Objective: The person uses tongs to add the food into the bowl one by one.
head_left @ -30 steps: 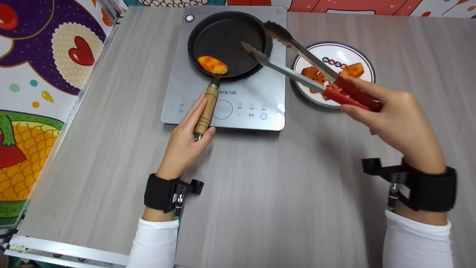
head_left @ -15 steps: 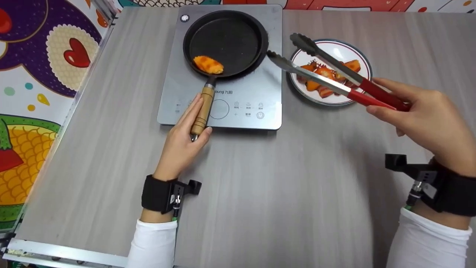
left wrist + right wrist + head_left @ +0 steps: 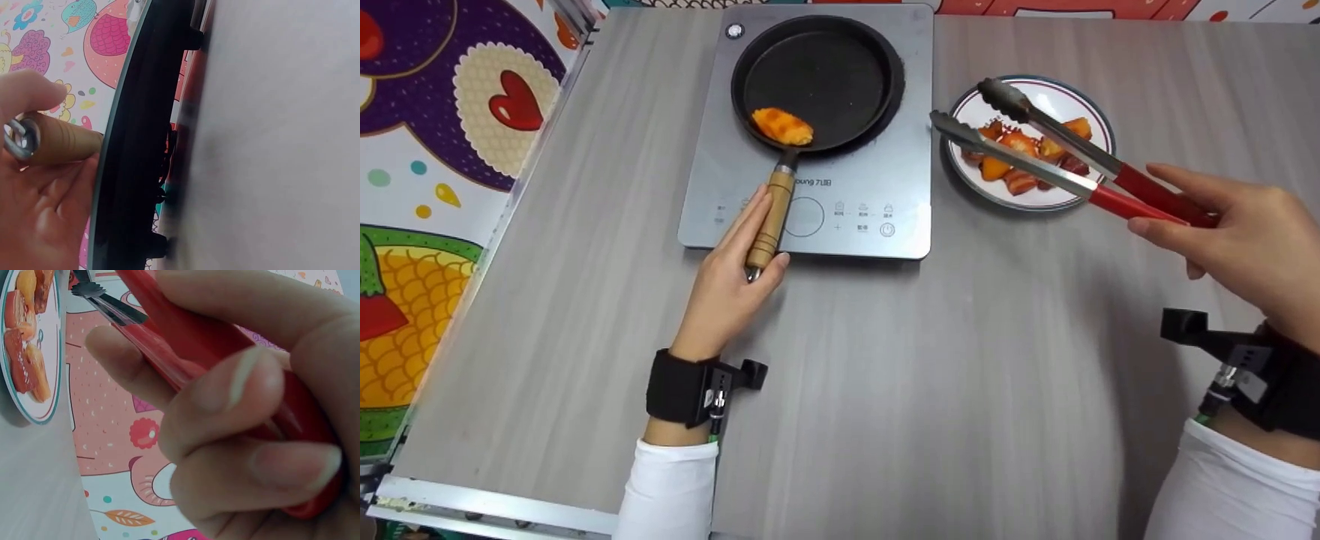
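In the head view my left hand [image 3: 726, 289] grips the wooden handle [image 3: 772, 217] of a black frying pan [image 3: 825, 79], thumb by its metal-ringed end. One orange-brown piece of food [image 3: 782, 127] lies in the pan near the handle. My right hand [image 3: 1256, 236] holds metal tongs [image 3: 1071, 138] by their red grips. Their scalloped tips are spread apart with nothing between them, above the left side of a round white plate [image 3: 1069, 96]. Several browned food pieces [image 3: 25, 363] lie on that plate, partly covered by the tongs in the head view.
Under the pan is a flat silver induction cooker [image 3: 900, 172] with touch controls on its near side. The plate stands to its right on the grey wood-grain table [image 3: 885, 390]. Cartoon-patterned panels [image 3: 405, 150] border the table at the left and back.
My right hand has carried the tongs rightward, from over the pan's right edge to over the plate. The left hand keeps its grip, and the food in the pan lies where it was.
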Demonstrator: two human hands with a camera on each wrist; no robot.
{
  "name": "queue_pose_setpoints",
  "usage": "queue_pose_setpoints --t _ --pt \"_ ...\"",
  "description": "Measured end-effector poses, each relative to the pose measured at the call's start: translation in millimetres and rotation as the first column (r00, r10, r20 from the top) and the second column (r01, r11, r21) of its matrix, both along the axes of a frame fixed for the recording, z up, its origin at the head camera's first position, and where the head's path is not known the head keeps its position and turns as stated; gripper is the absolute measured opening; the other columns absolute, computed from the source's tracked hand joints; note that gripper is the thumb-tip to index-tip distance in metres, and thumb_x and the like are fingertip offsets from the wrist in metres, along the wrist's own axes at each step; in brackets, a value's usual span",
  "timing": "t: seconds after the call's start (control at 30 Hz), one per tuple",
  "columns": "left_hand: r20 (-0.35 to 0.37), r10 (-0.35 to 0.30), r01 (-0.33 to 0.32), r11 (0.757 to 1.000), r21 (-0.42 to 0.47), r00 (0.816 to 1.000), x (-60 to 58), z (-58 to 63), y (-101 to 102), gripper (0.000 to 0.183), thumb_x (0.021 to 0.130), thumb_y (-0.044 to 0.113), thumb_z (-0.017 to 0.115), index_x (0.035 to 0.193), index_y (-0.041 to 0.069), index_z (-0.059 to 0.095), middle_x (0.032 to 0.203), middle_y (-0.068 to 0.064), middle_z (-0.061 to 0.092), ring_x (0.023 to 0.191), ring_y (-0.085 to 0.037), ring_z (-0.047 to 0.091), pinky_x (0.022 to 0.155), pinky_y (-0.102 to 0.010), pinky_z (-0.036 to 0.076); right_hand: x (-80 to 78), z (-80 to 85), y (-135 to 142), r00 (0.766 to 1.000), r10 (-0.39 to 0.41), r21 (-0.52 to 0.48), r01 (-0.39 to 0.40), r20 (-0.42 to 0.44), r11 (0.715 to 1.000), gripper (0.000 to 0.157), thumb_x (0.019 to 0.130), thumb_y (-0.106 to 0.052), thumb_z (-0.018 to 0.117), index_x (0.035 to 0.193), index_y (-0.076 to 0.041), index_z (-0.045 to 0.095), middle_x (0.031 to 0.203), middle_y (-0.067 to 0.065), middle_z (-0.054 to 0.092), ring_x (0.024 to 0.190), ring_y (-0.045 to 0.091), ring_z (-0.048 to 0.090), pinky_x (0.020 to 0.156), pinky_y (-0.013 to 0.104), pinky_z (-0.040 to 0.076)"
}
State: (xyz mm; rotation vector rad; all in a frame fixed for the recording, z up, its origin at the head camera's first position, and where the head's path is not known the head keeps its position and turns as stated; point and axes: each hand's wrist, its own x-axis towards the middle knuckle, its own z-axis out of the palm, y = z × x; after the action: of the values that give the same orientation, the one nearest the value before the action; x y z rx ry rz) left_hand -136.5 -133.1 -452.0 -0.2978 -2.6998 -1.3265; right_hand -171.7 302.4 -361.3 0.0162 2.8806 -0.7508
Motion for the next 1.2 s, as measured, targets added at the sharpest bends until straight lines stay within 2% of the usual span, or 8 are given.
queue_pose_setpoints --t 0.3,0.77,1.07,1.2 --pt "-0.008 -0.004 0.004 1.0 0.005 1.0 -0.4 -1.8 -0.2 0.064 0.085 0.022 0.058 0.141 0.026 0.026 0.146 0.014 0.019 0.129 -0.006 0.022 0.102 -0.027 0.027 -0.6 -1.4 8.7 0.999 -0.004 0.049 0.002 0.037 0.999 0.074 0.077 -0.053 0.058 0.137 -0.017 0.037 0.096 0.026 0.055 0.044 0.022 0.049 0.034 0.03 0.031" --pt "-0.002 0.0 0.0 1.0 0.005 1.0 -1.4 -0.9 -0.8 0.064 0.085 0.023 0.058 0.141 0.028 0.026 0.146 0.015 0.018 0.13 -0.005 0.02 0.104 -0.027 0.024 -2.1 -4.0 7.0 0.998 -0.006 0.076 0.001 0.065 0.997 0.074 0.078 -0.053 0.057 0.138 -0.015 0.036 0.093 0.027 0.054 0.045 0.023 0.049 0.035 0.03 0.035" --pt "-0.007 -0.002 0.002 1.0 0.006 1.0 -0.6 -1.2 -0.7 0.065 0.085 0.022 0.058 0.141 0.028 0.026 0.146 0.014 0.019 0.13 -0.006 0.02 0.104 -0.027 0.024 -3.2 -3.9 2.3 0.994 0.013 0.089 -0.023 0.107 0.996 0.076 0.077 -0.059 0.053 0.136 -0.013 0.039 0.085 0.02 0.058 0.048 0.023 0.05 0.035 0.031 0.031" --pt "-0.011 -0.005 0.005 1.0 0.004 1.0 -0.4 -1.8 -0.3 0.064 0.086 0.024 0.057 0.141 0.026 0.026 0.146 0.013 0.018 0.13 -0.006 0.02 0.103 -0.027 0.025 -3.9 -3.0 1.1 0.995 0.043 0.088 -0.051 0.085 0.995 0.07 0.077 -0.058 0.053 0.133 -0.016 0.045 0.071 0.012 0.059 0.047 0.022 0.05 0.035 0.032 0.031"
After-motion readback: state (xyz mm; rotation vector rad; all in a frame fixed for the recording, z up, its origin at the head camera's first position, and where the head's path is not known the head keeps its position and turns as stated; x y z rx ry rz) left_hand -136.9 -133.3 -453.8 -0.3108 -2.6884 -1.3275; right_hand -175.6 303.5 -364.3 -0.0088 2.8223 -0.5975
